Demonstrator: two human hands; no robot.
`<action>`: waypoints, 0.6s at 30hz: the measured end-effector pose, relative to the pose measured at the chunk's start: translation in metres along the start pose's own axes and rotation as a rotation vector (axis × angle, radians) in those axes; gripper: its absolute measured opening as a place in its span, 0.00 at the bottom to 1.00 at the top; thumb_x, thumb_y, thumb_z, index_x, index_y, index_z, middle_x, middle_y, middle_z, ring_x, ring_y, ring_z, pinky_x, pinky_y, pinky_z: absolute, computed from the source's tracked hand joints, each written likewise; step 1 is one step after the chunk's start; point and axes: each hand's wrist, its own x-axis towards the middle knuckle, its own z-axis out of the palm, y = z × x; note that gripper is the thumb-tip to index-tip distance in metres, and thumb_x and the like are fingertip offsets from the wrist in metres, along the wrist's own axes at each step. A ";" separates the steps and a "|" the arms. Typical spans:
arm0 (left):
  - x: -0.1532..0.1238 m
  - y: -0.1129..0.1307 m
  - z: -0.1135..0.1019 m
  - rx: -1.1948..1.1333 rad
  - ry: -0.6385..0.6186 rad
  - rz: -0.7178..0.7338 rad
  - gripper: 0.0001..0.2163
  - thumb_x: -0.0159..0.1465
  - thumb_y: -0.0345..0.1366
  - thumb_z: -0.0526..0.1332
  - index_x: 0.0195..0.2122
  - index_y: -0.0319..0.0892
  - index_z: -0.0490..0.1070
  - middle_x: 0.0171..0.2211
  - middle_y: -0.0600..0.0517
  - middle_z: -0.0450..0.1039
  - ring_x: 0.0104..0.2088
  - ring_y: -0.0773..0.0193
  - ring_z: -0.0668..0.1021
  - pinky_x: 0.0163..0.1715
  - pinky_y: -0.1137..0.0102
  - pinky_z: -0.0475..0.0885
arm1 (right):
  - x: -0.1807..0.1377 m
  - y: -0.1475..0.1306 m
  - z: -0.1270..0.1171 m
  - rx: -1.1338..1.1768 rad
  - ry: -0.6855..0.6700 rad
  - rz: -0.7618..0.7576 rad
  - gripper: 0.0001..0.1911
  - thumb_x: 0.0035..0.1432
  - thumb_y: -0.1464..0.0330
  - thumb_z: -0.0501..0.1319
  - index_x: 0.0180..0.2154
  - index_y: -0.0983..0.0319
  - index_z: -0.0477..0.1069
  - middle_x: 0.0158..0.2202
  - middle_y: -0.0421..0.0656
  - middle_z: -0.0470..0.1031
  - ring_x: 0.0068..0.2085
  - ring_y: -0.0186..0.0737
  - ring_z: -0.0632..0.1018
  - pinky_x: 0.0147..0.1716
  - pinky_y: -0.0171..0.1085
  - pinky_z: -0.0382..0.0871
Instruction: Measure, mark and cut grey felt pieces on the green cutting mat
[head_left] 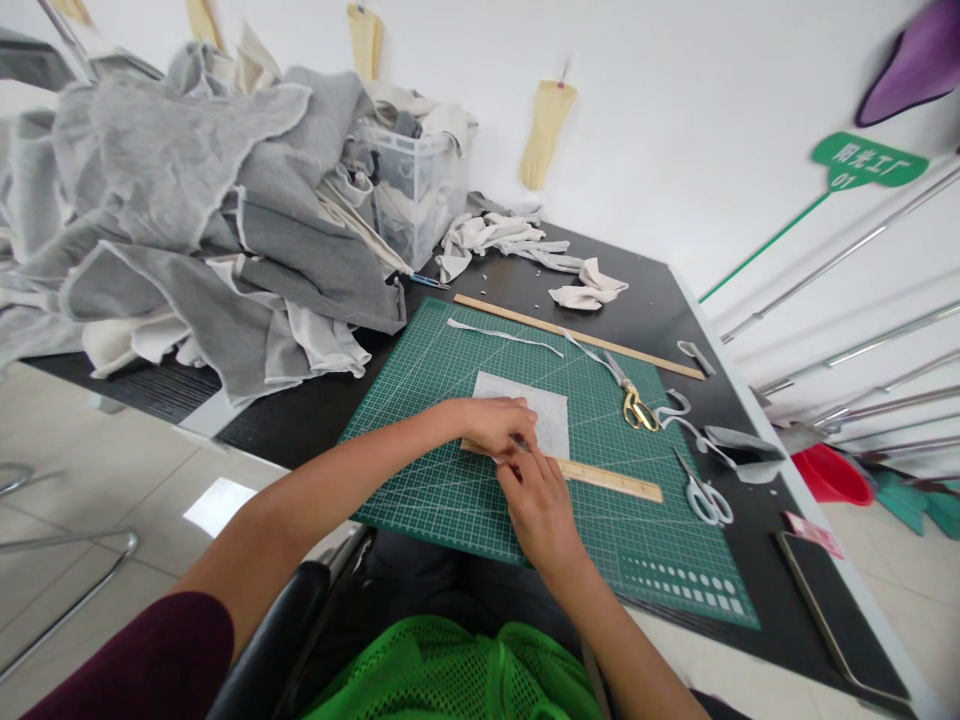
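A light grey cloth piece (546, 410) lies on the green cutting mat (427, 450), with a short wooden ruler (611, 480) along its near edge. My left hand (496, 424) rests over the cloth and the ruler's left end, fingers curled together. Touching it from the near side, my right hand (536, 500) bends its fingers inward at the ruler. Whatever is between the fingers of either hand is hidden. Gold-handled scissors (637, 408) and white-handled scissors (707, 498) lie to the right on the mat.
A long wooden ruler (585, 335) crosses the mat's far side, near a thin cloth strip (506, 335). Grey fabric (165, 170) is heaped at left beside a clear plastic bin (409, 185). A phone (840, 610) lies by the table's right edge.
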 end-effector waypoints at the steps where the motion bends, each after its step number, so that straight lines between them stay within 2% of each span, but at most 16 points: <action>1: 0.000 0.001 -0.001 0.001 -0.003 0.003 0.16 0.58 0.32 0.66 0.47 0.50 0.79 0.36 0.51 0.73 0.41 0.59 0.69 0.38 0.71 0.63 | -0.002 0.001 -0.001 -0.010 -0.012 0.008 0.08 0.66 0.76 0.58 0.38 0.63 0.76 0.41 0.51 0.75 0.44 0.51 0.72 0.46 0.47 0.67; 5: 0.000 0.002 -0.002 -0.003 0.001 0.014 0.14 0.61 0.33 0.65 0.48 0.51 0.79 0.36 0.51 0.73 0.41 0.59 0.69 0.39 0.71 0.63 | -0.010 0.009 -0.006 -0.028 -0.037 0.041 0.08 0.65 0.77 0.59 0.37 0.62 0.75 0.40 0.50 0.75 0.41 0.50 0.71 0.43 0.46 0.66; 13: -0.001 0.001 -0.001 0.005 -0.001 0.015 0.14 0.62 0.35 0.65 0.50 0.51 0.79 0.36 0.50 0.73 0.43 0.58 0.68 0.40 0.70 0.63 | -0.015 0.015 -0.002 0.078 0.011 0.033 0.11 0.66 0.79 0.55 0.41 0.64 0.75 0.40 0.51 0.75 0.43 0.50 0.72 0.46 0.47 0.67; 18: -0.002 0.002 -0.003 -0.014 -0.010 0.010 0.16 0.58 0.31 0.66 0.48 0.49 0.79 0.37 0.51 0.72 0.43 0.58 0.69 0.39 0.70 0.63 | -0.008 0.011 0.005 0.150 0.044 0.023 0.13 0.65 0.80 0.54 0.41 0.63 0.75 0.42 0.50 0.75 0.44 0.50 0.72 0.47 0.47 0.67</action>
